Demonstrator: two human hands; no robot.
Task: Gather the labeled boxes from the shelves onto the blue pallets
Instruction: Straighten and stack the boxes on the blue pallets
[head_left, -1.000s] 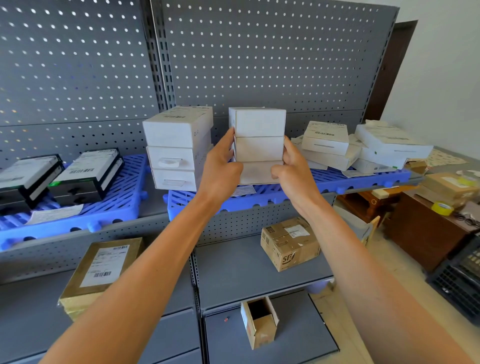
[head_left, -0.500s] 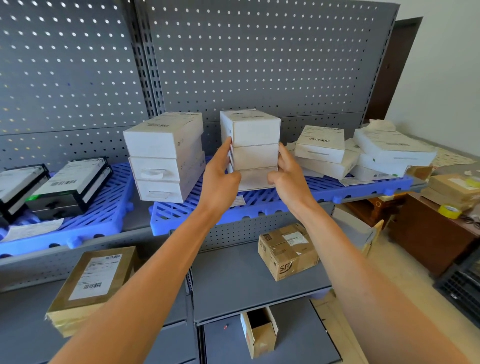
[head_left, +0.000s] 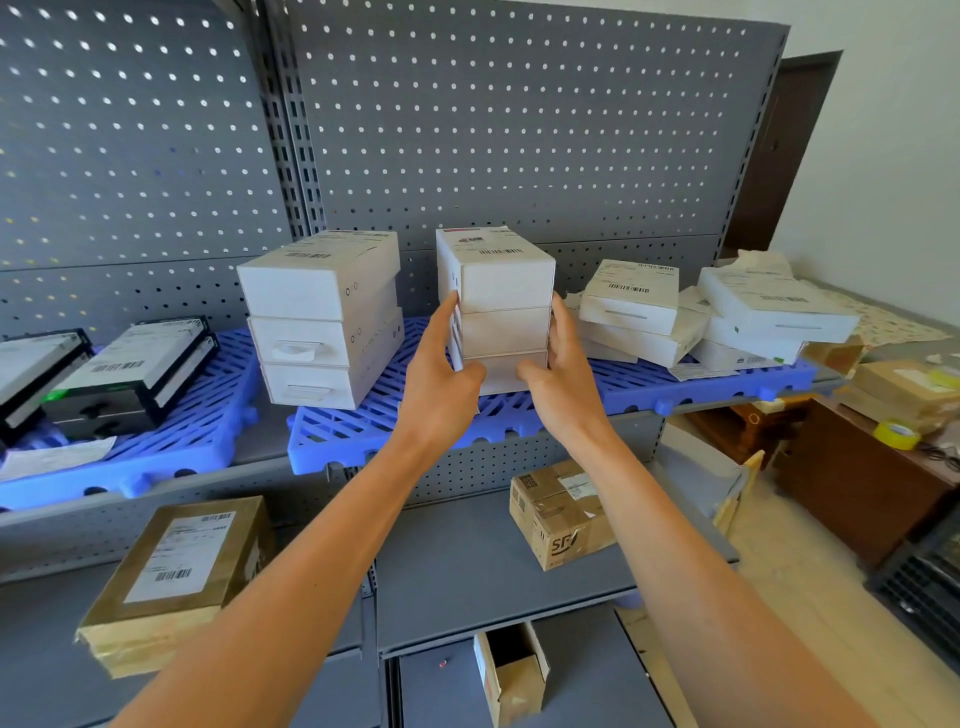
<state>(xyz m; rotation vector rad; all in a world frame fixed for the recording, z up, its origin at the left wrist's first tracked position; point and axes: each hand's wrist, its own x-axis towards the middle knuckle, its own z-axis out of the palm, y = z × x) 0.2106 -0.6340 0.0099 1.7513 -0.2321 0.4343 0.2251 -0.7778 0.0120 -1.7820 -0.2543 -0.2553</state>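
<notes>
While both hands clamp it, the stack of three white boxes (head_left: 498, 312) stands on the blue pallet (head_left: 675, 382), near its front edge. Left hand (head_left: 441, 374) fingers curl round the left side; right hand (head_left: 558, 371) fingers grip the right.

One camera only, worn on the head, looking forward and slightly down along both forearms at the grey pegboard shelving (head_left: 519, 130). It sits close, about an arm's reach from the blue pallet (head_left: 363, 441) on the upper shelf. The wide lens bends the edges, taking in lower shelves below and a brown cabinet (head_left: 857, 493) at far right.
</notes>
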